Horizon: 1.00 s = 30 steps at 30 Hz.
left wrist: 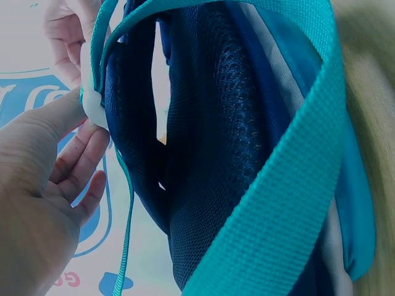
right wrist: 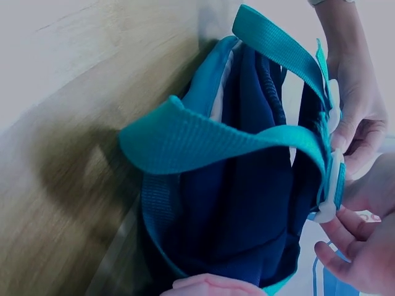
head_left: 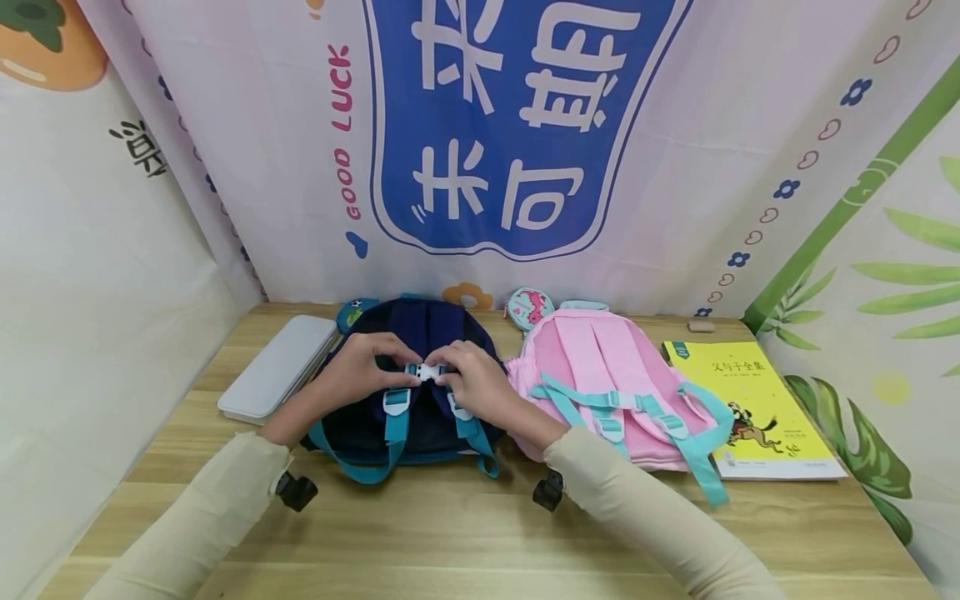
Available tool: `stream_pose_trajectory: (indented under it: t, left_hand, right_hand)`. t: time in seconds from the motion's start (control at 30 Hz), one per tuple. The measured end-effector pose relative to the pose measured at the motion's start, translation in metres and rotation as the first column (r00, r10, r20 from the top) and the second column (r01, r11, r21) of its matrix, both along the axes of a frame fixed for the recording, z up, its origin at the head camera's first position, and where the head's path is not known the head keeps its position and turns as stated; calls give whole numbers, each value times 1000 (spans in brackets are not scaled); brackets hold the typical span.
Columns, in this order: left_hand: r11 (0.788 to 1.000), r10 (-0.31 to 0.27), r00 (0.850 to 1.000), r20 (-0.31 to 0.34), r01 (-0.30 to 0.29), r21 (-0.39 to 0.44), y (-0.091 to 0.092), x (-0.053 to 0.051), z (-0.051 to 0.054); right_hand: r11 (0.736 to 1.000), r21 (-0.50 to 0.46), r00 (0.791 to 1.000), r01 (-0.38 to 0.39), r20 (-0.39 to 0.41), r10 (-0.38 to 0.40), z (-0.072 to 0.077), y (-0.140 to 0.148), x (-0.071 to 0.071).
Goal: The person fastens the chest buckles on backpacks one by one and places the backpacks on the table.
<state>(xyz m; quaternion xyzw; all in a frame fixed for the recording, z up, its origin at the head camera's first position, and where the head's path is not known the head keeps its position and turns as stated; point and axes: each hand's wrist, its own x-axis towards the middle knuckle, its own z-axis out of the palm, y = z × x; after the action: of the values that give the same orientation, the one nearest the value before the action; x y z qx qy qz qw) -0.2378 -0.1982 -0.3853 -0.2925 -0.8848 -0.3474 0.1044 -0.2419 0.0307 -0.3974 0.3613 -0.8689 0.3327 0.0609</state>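
A navy backpack (head_left: pixel 356 425) with teal straps lies on the table, its strap side up. Over its middle, both hands meet at a white plastic buckle (head_left: pixel 427 372) on the chest strap. My left hand (head_left: pixel 372 364) pinches the buckle's left end between thumb and fingers. On the other end, the thumb and fingers of my right hand (head_left: pixel 480 382) pinch likewise. Whether the buckle's halves are fully clicked together, I cannot tell. A teal strap loop (left wrist: pixel 271 203) stands out in front of the backpack in the left wrist view. The right wrist view shows white strap adjusters (right wrist: pixel 333 185) by the fingers.
Right of the navy backpack lies a pink backpack (head_left: pixel 581 346) with teal straps and a round pouch (head_left: pixel 530 308). A yellow book (head_left: pixel 723 375) is partly beside it, near a small brown block (head_left: pixel 701 327). A white flat case (head_left: pixel 277 367) lies at left.
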Motion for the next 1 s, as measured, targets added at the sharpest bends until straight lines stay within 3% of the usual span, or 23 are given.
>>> stream_pose_trajectory:
  t: [0.37, 1.0]
  left_hand:
    - [1000, -8, 1000, -24, 8, 26, 2, 0, -2]
    - [1000, -5, 1000, -15, 5, -17, 1, 0, -5]
  right_hand:
    - [996, -60, 996, -69, 48, 71, -4, 4, -10]
    - [996, -61, 990, -65, 122, 72, -6, 2, -8]
